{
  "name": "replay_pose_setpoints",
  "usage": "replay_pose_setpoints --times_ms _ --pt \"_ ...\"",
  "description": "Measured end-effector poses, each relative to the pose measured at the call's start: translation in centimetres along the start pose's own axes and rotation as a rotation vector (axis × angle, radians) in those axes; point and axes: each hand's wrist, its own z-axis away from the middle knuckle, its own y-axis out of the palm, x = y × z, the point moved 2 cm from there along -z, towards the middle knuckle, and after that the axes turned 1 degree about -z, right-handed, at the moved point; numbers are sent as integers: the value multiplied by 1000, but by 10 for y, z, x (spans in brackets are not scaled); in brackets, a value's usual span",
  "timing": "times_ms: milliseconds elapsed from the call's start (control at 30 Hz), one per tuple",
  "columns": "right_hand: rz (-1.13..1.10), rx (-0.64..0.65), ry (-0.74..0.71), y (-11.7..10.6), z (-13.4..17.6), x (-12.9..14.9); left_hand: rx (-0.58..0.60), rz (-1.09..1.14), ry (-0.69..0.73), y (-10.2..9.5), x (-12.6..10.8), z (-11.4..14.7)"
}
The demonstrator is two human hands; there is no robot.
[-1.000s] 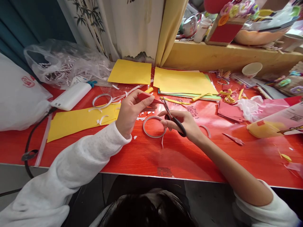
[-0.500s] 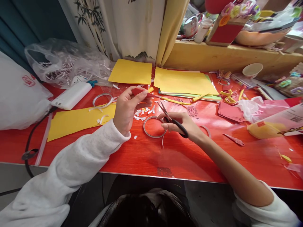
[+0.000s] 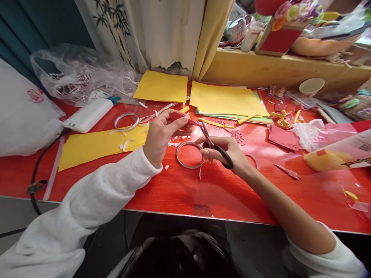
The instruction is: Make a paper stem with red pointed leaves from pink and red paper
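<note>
Between the thumb and fingers of my left hand [image 3: 165, 133] is a folded piece of red paper [image 3: 193, 122], its narrow tip pointing right. My right hand [image 3: 224, 150] is closed around the black handles of a pair of scissors [image 3: 216, 146]. The scissor blades point up and left, close to the paper's tip; whether they touch it I cannot tell. Below the hands a roll of double-sided tape [image 3: 177, 159] lies on the red table [image 3: 162, 193], partly behind my right fingers. White paper scraps [image 3: 174, 144] are scattered beside my left hand.
Yellow sheets [image 3: 162, 87] and a stack of coloured paper [image 3: 228, 100] lie at the back. On the left are a second tape roll [image 3: 126, 121], a white power bank [image 3: 88, 114] and plastic bags [image 3: 26, 112]. Red paper squares [image 3: 282, 138] lie to the right.
My left hand has shifted slightly right with the red paper. The scissors have moved a little right too, their blades looking more closed near the paper's tip.
</note>
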Motion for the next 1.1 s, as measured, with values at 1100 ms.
replay_pose_setpoints --times_ms 1100 --pt "14 -24 -30 -1 0 -3 4 21 -45 1 1 1"
